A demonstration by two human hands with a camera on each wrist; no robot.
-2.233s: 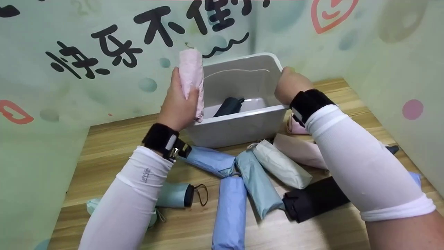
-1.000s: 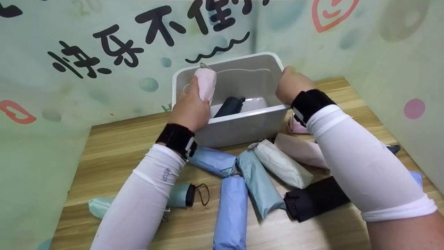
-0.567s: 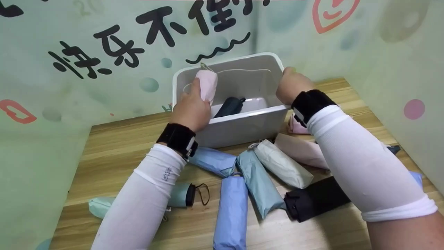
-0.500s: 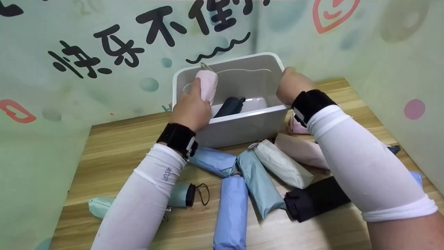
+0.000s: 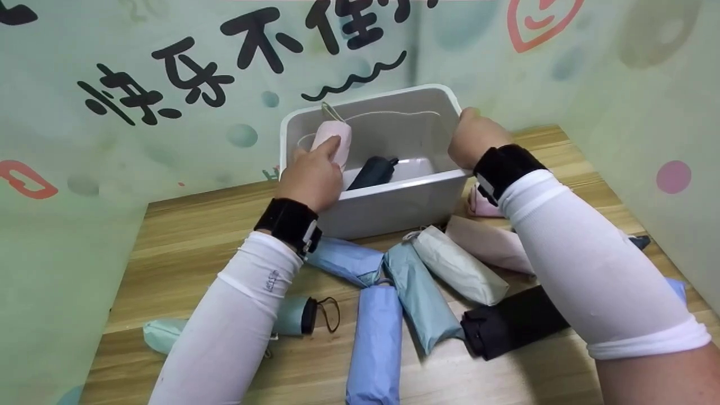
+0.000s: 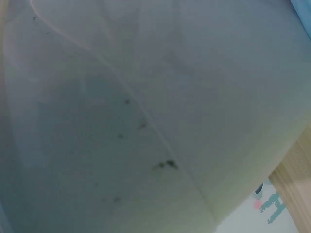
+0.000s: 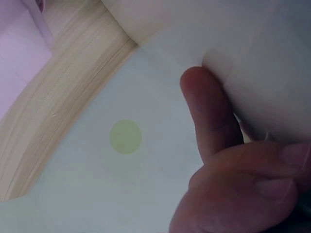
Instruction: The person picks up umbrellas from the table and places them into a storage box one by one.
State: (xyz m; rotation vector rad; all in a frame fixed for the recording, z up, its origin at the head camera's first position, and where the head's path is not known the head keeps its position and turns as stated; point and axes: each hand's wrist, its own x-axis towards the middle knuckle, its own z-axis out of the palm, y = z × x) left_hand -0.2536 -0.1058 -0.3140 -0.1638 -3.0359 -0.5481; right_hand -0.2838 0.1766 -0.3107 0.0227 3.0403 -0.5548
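A pale pink folded umbrella (image 5: 332, 135) leans upright at the left inside a grey plastic storage box (image 5: 394, 205), its cord loop at the top. My left hand (image 5: 312, 179) reaches over the box's near left rim, one straight finger lying across the umbrella; the lower part of the umbrella is hidden. My right hand (image 5: 478, 138) grips the box's right rim. From the right wrist, curled fingers (image 7: 243, 179) show at the rim, with one finger along the outer wall. A dark folded umbrella (image 5: 374, 172) lies in the box. The left wrist view shows the box wall (image 6: 146, 97), not the hand.
On the wooden table (image 5: 185, 247) in front lie several folded umbrellas: blue (image 5: 374, 343), teal (image 5: 422, 298), off-white (image 5: 458, 264), beige-pink (image 5: 489, 242) and black (image 5: 514, 323). A mint one (image 5: 163, 334) is partly under the left arm. Printed walls (image 5: 635, 101) enclose the table.
My left hand has moved right and lowered the pink umbrella into the box. Just now the umbrella has dropped slightly, and a finger has straightened across it. My right hand stays on the rim.
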